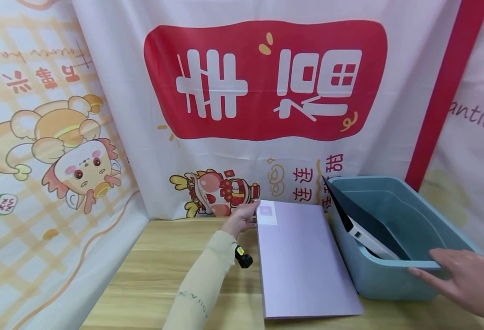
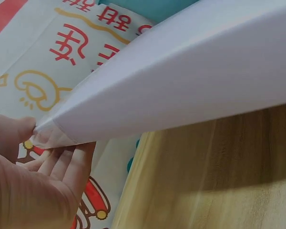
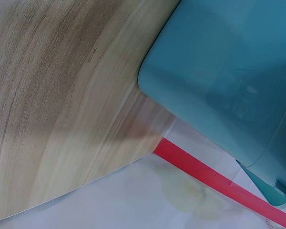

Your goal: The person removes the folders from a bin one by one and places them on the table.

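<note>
A lilac file folder with a pale label in its far left corner lies beside the bin, its far end raised off the table in the left wrist view. My left hand pinches that corner, thumb above and fingers underneath. The teal plastic bin stands to the folder's right. On its near right rim, my right hand grips the edge with the thumb outside. Leaning inside the bin is a black folder with a white-edged spine; its lower part is hidden by the wall.
Below everything is a wood-grain table. A printed white cloth hangs behind and at both sides, close to the table's far edge. A small black device is worn at the left wrist.
</note>
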Motion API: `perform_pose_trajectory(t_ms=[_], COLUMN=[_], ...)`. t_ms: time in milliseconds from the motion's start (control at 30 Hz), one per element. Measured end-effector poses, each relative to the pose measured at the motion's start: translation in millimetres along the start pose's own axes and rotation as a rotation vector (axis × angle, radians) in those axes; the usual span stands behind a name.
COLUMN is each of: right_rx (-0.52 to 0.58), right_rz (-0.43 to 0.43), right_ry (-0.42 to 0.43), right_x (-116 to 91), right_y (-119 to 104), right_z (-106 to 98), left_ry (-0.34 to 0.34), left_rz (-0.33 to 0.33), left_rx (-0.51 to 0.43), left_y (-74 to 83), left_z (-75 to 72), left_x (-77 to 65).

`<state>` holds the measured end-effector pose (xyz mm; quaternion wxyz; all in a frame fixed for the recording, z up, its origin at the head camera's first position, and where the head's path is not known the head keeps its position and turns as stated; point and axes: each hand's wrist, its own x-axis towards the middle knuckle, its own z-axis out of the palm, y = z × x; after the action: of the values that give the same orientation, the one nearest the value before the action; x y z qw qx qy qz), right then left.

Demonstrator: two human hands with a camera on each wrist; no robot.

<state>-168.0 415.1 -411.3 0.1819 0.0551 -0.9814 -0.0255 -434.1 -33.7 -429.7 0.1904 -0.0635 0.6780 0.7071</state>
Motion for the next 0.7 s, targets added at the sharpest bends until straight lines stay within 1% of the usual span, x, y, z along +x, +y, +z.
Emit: perform_pose_trajectory(t_ms=[100, 200, 300, 400, 467, 533, 633, 700], right_rx=[0.004, 0.002, 0.004, 0.002, 0.008, 0.011, 0.019, 0.02], right_rz=[-0.025, -0.036, -0.029, -0.033, -0.041, -0.056, -0.069, -0.071], right_ry=[0.074, 0.111, 0.098, 0.111, 0.126, 0.157, 0.179, 0.186], right_x=[-2.9, -4.3, -4.5, -4.3, -4.5, -4.7, -5.3, -5.0], right_y=[-1.9, -2.2, -1.2, -0.3, -0.2, 0.1, 0.0, 0.7], right_z=[3.2, 5.2, 5.6, 5.9, 6.3, 6.8, 7.5, 7.4], left_ry=[0.013, 0.024, 0.007, -0.018, -0.023, -0.028, -0.042, -0.061], left_rz=[0.0, -0.003, -0.002, 0.014, 0.041, 0.091, 0.175, 0.218], left_rx=[0.013, 0.027, 0.027, 0.02, 0.045, 0.089, 0.211, 0.282], left_y=[-4.5, -8.0, -10.6, -14.0, -16.7, -20.2, -25.2, -28.0], left_z=[2.3, 3.3, 3.5, 4.2, 5.1, 6.5, 8.4, 9.7], left_x=[3.5, 4.7, 4.1, 3.1, 1.9, 1.7, 0.8, 0.4])
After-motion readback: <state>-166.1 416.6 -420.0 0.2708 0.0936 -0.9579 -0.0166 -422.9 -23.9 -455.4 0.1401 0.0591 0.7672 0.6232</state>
